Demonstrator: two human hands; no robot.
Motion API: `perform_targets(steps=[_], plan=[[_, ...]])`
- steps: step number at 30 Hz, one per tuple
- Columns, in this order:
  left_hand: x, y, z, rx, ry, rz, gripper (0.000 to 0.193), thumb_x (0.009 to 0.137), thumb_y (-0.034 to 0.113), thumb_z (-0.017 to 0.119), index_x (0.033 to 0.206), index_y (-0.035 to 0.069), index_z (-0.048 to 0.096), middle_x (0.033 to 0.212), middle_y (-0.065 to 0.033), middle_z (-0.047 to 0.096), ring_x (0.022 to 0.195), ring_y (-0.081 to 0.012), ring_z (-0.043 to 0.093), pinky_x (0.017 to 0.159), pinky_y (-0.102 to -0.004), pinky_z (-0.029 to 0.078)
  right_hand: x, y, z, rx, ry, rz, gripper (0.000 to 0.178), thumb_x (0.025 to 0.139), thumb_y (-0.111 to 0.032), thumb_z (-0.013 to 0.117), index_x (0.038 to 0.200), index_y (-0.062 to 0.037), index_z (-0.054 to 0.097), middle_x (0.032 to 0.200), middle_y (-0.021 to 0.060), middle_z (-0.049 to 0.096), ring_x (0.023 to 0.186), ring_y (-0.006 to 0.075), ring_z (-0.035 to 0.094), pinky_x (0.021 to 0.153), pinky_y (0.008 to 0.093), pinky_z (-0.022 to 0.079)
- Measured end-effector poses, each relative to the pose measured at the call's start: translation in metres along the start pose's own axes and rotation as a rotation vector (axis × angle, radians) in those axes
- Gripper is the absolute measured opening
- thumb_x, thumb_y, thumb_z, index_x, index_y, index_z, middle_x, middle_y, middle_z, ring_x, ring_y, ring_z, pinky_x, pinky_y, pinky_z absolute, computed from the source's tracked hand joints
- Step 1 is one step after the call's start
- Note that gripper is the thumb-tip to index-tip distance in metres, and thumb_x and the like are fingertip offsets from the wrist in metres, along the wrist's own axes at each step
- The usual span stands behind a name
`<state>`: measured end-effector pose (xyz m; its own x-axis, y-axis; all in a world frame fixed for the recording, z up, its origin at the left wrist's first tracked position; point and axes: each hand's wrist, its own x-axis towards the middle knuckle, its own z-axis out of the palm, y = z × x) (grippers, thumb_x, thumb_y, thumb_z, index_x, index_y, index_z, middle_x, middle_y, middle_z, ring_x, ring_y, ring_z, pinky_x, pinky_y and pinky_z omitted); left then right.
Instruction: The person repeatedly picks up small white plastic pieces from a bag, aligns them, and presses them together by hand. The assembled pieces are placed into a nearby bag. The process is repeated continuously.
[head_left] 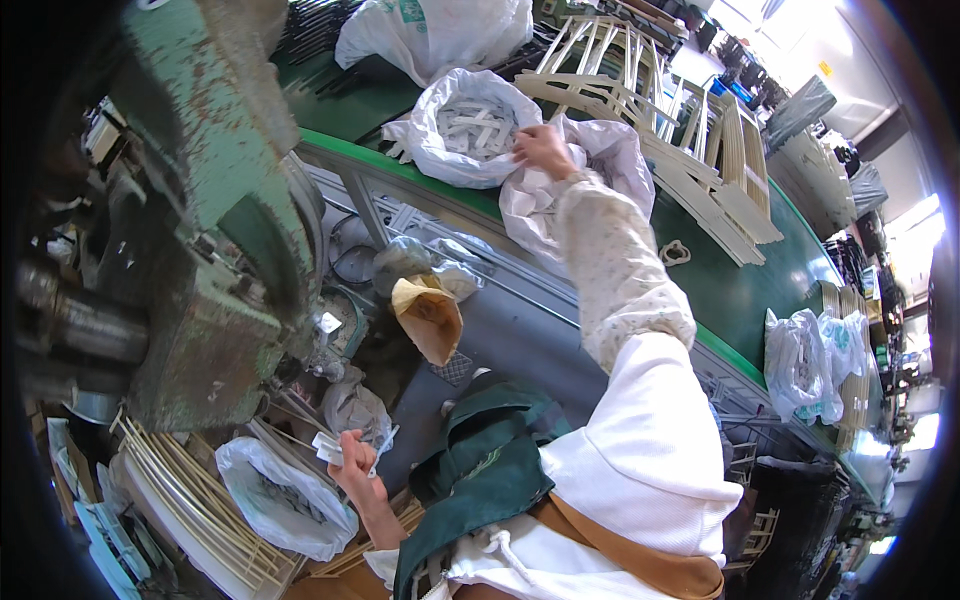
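Note:
My left hand (362, 478) is raised near the machine, its fingers closed around small white plastic pieces (328, 447). A thin pale-blue piece (384, 448) sticks out beside its fingers. My right arm reaches across to the green-topped bench, where my right hand (546, 152) is at the rim between two open white bags. Its fingers are curled downward, and whatever they hold cannot be made out. White flat strips fill the left bag (428, 140). The right bag (628, 170) has pale pieces at its bottom and lies under my right wrist.
A worn green machine (215, 130) stands close on the left. Long cream strips (725, 200) are stacked on the bench (800, 270) at the right. Below are a brown paper sack (428, 318), another open white bag (285, 497) and curved cream strips (190, 500). Clear bags (800, 360) sit at the bench's right edge.

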<state>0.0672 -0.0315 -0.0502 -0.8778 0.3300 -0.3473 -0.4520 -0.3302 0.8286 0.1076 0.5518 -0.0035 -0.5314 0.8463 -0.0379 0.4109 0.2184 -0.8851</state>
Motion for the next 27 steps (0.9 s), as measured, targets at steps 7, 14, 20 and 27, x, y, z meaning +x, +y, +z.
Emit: perform_targets(steps=[7,14,20,27], plan=[[0.008,-0.017,0.014,0.003,-0.023,-0.078,0.021,0.094,0.013,0.055,0.083,-0.004,0.058,0.051,0.0071,0.028,0.042,-0.0016,0.02,0.044,-0.0229,0.015,-0.04,0.161,-0.086,-1.125,-0.279,-0.339,0.016,0.064,-0.007,0.064,0.078,-0.011,0.071,0.084,0.0134,0.067,0.087,0.0334,0.064,0.076,0.0454,0.051],[0.017,-0.03,0.087,0.065,-0.192,-0.119,0.019,0.093,0.012,0.057,0.082,-0.003,0.057,0.052,0.0078,0.029,0.044,-0.0014,0.023,0.045,-0.0226,0.017,-0.028,0.206,-0.066,-1.188,-0.208,-0.522,0.015,0.071,-0.006,0.06,0.083,-0.0035,0.069,0.095,0.0135,0.066,0.102,0.0309,0.057,0.075,0.0425,0.053],[0.012,-0.044,0.101,0.059,-0.171,-0.123,0.018,0.092,0.012,0.056,0.083,-0.003,0.057,0.052,0.0077,0.028,0.044,-0.002,0.022,0.045,-0.0225,0.018,-0.037,0.217,-0.055,-1.303,-0.272,-0.599,0.015,0.068,-0.008,0.062,0.081,-0.0026,0.068,0.095,0.0109,0.064,0.102,0.0318,0.055,0.076,0.0421,0.053],[0.01,-0.051,0.108,0.04,-0.109,-0.084,0.019,0.093,0.012,0.055,0.083,-0.004,0.058,0.052,0.0069,0.029,0.044,-0.0022,0.022,0.045,-0.0223,0.018,-0.025,0.203,-0.07,-1.184,-0.481,-0.679,0.025,0.062,-0.014,0.068,0.084,-0.0017,0.064,0.097,0.0113,0.06,0.101,0.0298,0.053,0.077,0.0385,0.053]])
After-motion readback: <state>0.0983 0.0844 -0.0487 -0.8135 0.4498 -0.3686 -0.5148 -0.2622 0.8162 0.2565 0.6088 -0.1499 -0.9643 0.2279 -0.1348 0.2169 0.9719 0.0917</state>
